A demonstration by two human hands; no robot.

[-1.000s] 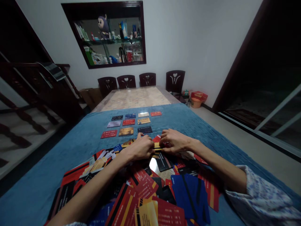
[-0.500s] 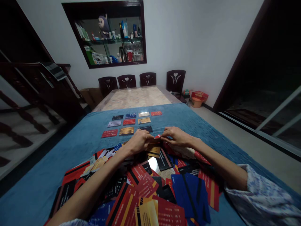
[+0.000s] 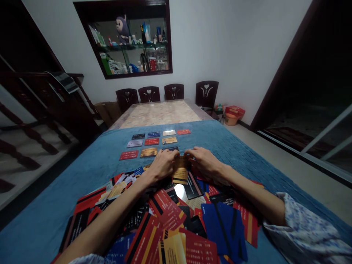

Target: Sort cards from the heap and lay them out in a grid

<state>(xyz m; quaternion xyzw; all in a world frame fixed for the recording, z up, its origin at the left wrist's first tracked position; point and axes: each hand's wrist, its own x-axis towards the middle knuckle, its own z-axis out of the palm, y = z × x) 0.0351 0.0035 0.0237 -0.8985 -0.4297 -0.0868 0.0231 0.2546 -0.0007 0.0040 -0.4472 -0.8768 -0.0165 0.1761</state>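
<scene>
My left hand (image 3: 164, 162) and my right hand (image 3: 205, 160) face each other above the far edge of a heap of cards. Their closed fingers pinch a gold card (image 3: 182, 161) by its two ends, its gold face tilted towards me. Just below lies another gold card with a dark stripe (image 3: 180, 176), and a black card (image 3: 193, 186) rests beside it. Partly hidden behind my left fingertips is a dark card (image 3: 171, 148). Beyond, several cards lie flat in loose rows, among them a red card (image 3: 151, 141) and a brownish-gold card (image 3: 149, 152).
The blue cloth (image 3: 90, 161) covers the near part of the table. Overlapping red, black, gold and blue cards (image 3: 224, 227) spread under my forearms. Farther off stand the bare marble-patterned tabletop (image 3: 162, 112), several dark chairs (image 3: 206, 93) and a wall cabinet (image 3: 169, 36).
The card between my hands has turned from nearly edge-on to showing its gold face. Both hands have shifted slightly, and my right fingers have curled in closer.
</scene>
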